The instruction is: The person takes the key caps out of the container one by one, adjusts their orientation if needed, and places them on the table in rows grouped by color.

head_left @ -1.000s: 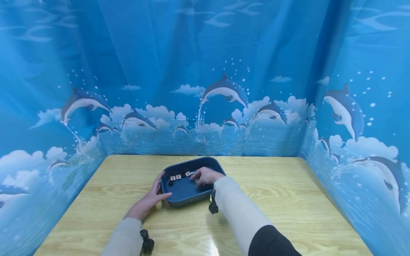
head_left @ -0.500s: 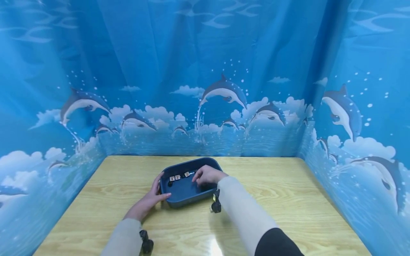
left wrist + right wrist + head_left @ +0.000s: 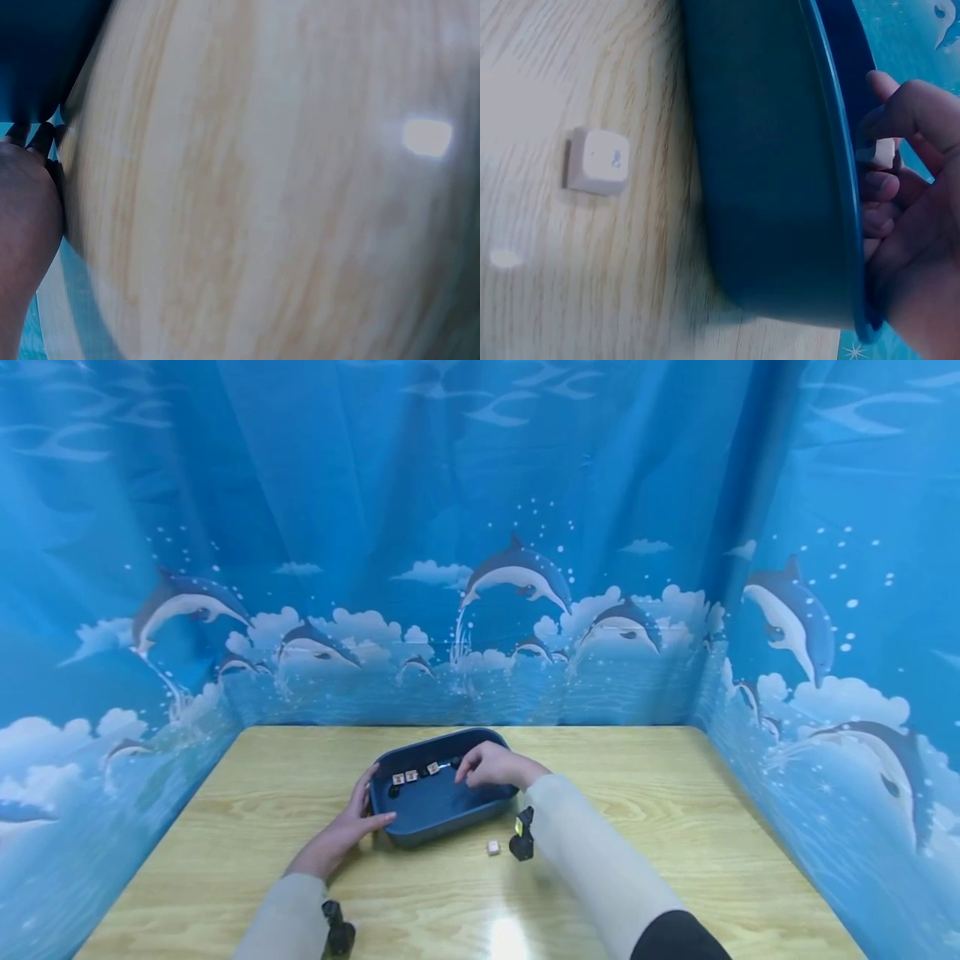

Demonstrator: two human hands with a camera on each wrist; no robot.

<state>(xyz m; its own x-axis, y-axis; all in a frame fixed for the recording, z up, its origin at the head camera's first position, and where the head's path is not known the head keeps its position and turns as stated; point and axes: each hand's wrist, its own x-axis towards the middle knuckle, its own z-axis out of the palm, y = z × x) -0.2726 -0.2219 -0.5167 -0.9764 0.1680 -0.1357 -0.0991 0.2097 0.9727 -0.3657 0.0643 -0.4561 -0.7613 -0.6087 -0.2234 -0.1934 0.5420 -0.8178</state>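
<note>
A dark blue tray (image 3: 438,806) stands at a slant on the wooden table. My left hand (image 3: 348,827) grips its left end, thumb over the near rim and fingers along the outer side. Inside, at the left and far side, lie white keycap-like pieces (image 3: 411,776) and small black pieces (image 3: 393,791). My right hand (image 3: 495,766) reaches over the tray's right part with curled fingers. The right wrist view shows a small white keycap (image 3: 883,154) between those fingers, partly hidden. Another white keycap (image 3: 604,161), with a dark mark, sits on the table outside the near wall.
The pale wooden table (image 3: 637,835) spreads around the tray. Blue curtains (image 3: 360,568) printed with dolphins enclose its back and sides. A black wrist camera (image 3: 522,835) hangs below the right sleeve, close to the loose keycap.
My right hand has shifted slightly right, its fingers drawn closer together. The loose keycap on the table has come out from behind the right wrist camera. My left hand stays on the tray.
</note>
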